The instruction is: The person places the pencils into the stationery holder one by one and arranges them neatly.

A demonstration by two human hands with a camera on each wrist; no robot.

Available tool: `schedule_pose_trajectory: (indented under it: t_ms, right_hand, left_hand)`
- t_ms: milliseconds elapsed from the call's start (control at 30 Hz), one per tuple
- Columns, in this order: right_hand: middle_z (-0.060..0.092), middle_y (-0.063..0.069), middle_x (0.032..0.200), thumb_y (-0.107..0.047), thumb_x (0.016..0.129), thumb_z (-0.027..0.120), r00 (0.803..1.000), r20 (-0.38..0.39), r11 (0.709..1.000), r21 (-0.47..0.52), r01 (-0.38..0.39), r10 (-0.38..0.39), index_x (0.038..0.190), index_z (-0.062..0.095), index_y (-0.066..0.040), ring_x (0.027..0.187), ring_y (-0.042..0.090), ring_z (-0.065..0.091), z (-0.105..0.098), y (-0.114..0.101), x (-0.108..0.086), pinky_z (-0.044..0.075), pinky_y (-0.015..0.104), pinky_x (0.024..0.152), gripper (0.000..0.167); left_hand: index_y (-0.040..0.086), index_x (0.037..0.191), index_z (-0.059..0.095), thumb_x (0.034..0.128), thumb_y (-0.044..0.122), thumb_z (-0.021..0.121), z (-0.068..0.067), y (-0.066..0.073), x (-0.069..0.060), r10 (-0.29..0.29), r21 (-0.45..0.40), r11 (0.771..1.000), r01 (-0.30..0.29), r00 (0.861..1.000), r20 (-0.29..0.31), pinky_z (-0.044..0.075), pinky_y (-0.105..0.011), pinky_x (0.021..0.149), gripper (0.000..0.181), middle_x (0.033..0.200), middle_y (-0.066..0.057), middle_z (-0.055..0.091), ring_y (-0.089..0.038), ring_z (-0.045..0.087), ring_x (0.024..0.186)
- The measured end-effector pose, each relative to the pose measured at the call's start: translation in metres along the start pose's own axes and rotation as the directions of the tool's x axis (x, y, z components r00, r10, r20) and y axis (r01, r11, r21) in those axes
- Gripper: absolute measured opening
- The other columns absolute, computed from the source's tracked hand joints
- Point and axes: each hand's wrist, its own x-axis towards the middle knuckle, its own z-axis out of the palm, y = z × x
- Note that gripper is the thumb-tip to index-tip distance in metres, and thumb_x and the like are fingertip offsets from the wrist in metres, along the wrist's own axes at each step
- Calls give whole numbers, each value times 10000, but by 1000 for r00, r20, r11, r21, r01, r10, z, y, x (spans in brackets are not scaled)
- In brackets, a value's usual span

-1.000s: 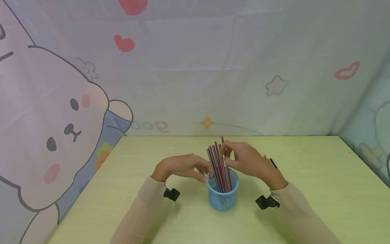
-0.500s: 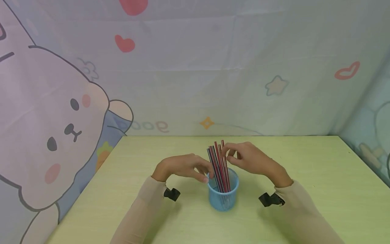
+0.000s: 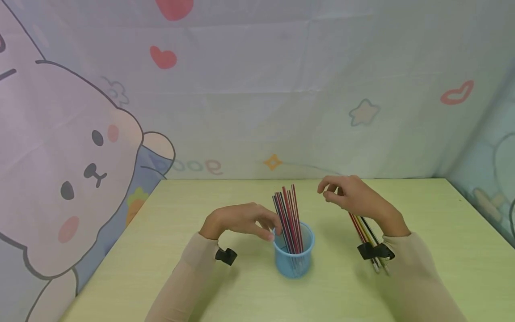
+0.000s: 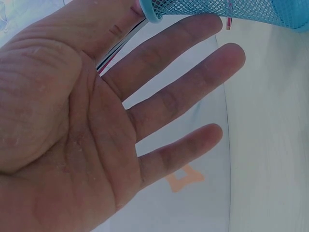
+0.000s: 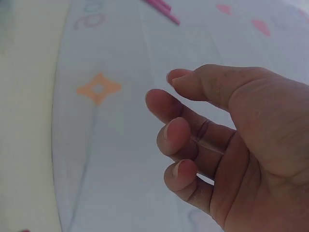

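A light-blue mesh pen holder (image 3: 293, 264) stands upright on the table, with several slim red and dark striped pencils (image 3: 289, 219) leaning in it. At its left rim my left hand (image 3: 245, 219) pinches the edge between thumb and finger; in the left wrist view the other fingers of this hand (image 4: 101, 125) spread out beside the mesh. Raised to the right of the holder, my right hand (image 3: 354, 197) has loosely bent fingers and nothing between them. Beneath the right wrist lies a small group of red, yellow and black pencils (image 3: 364, 230), partly hidden by the arm.
The pale yellow-green table (image 3: 225, 286) ends at a printed cloth backdrop (image 3: 249, 112) behind it. Black wrist straps (image 3: 226, 256) with small devices sit on both sleeves.
My right hand was at a red pencil in the holder; it has let go and moved right and up, uncovering more of the pencils on the table. The left hand stays put.
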Motion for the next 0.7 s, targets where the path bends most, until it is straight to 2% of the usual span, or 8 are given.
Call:
schedule_pose_trajectory:
  t_ms: [267,500,700]
  right_hand:
    - [671,33,912,-87,1000,574,994,2,994,15,-107,107,1079,659,-119,650,159,595,-13,28,-8,532,341,635,121]
    - [669,59,911,-66,981,567,991,8,987,-91,-134,135,1046,678,-117,655,152,558,-6,48,-6,472,332,616,139]
    - [680,83,946,-35,955,594,985,54,977,-142,-156,165,1033,676,-102,737,181,587,0,60,-10,480,354,650,132]
  left_hand:
    - [134,1106,675,969,230,679,0,0,0,-10,2,1000,10,1000,1,496,-274,962,167,1165,-57,684,-57,634,1068]
    - [108,1120,677,967,229,682,-1,0,0,-18,7,1000,18,1000,-5,494,-267,960,195,1155,-9,686,-58,634,1067]
    - [138,1104,675,971,241,676,0,-2,0,-7,-4,1000,7,1000,1,496,-268,959,168,1159,-44,683,-59,635,1068]
